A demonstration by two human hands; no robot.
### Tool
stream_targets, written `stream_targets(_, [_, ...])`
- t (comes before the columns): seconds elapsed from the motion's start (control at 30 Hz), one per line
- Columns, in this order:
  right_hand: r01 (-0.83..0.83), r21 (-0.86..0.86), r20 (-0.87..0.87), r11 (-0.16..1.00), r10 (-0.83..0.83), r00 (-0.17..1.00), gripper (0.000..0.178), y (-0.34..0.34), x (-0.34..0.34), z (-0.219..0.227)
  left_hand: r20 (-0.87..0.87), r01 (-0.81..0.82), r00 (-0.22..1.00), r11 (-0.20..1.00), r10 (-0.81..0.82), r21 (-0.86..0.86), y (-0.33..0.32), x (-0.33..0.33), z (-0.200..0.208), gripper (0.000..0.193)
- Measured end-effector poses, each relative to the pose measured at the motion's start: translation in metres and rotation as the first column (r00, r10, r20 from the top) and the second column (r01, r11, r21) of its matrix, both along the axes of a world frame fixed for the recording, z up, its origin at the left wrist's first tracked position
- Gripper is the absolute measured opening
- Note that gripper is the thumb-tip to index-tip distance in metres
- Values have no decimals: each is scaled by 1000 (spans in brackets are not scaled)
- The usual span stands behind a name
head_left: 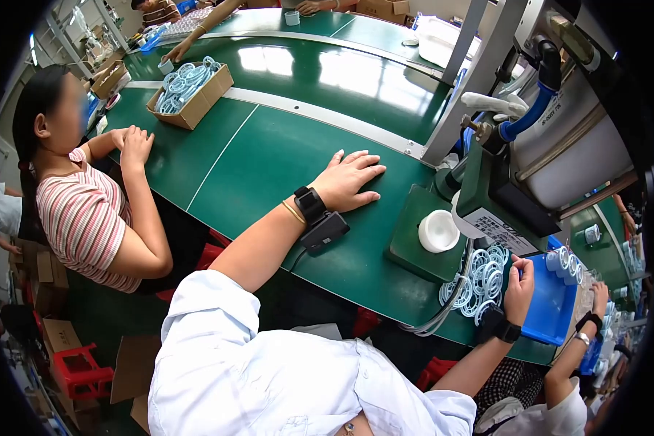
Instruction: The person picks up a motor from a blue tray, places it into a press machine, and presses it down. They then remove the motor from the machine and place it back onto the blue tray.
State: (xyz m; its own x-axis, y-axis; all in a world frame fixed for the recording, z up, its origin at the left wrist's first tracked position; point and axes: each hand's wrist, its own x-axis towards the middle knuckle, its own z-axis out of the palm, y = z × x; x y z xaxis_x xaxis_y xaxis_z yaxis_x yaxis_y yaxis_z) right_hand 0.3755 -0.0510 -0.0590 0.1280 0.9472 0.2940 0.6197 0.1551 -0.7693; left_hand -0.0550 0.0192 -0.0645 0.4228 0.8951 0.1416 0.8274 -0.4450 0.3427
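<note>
My left hand lies flat on the green tabletop, fingers spread, holding nothing. My right hand has its fingers curled in beside a pile of light blue plastic rings and the edge of a blue tray. Whatever those fingers may hold is hidden. Between my hands, a round white cup-like part rests on the green base of a bench machine. A wristband with a small black box is strapped to my left wrist.
The machine's head and metal post rise at the right. White cups with blue rims sit in the tray. A cardboard box of blue rings stands far left, near a seated person. Others work farther off and at right.
</note>
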Motion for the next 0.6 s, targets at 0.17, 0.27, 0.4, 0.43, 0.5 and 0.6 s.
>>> stream_targets(0.17, [9,-15,-13,1000,-10,1000,5,0,-1,-1,-11,1,1000,1000,-1,1,0,1,0,56])
stream_targets(0.27, [12,-28,-16,1000,-12,1000,6,0,-4,4,-4,-5,1000,1000,5,3,-1,-1,0,56])
stream_targets(0.4, [24,-30,-15,999,-24,1000,5,-2,-2,2,1,-1,1000,1000,1,8,-1,0,-1,56])
stream_targets(0.43, [23,-27,-14,999,-23,1000,5,-1,-1,1,3,0,1000,1000,0,10,-1,0,-1,56])
stream_targets(0.5, [21,-20,-10,1000,-21,1000,5,-1,0,-1,6,1,1000,1000,-1,12,-1,0,-1,56])
stream_targets(0.6, [19,-26,-13,999,-20,1000,5,0,0,-1,6,-2,1000,1000,2,-3,-1,0,0,57])
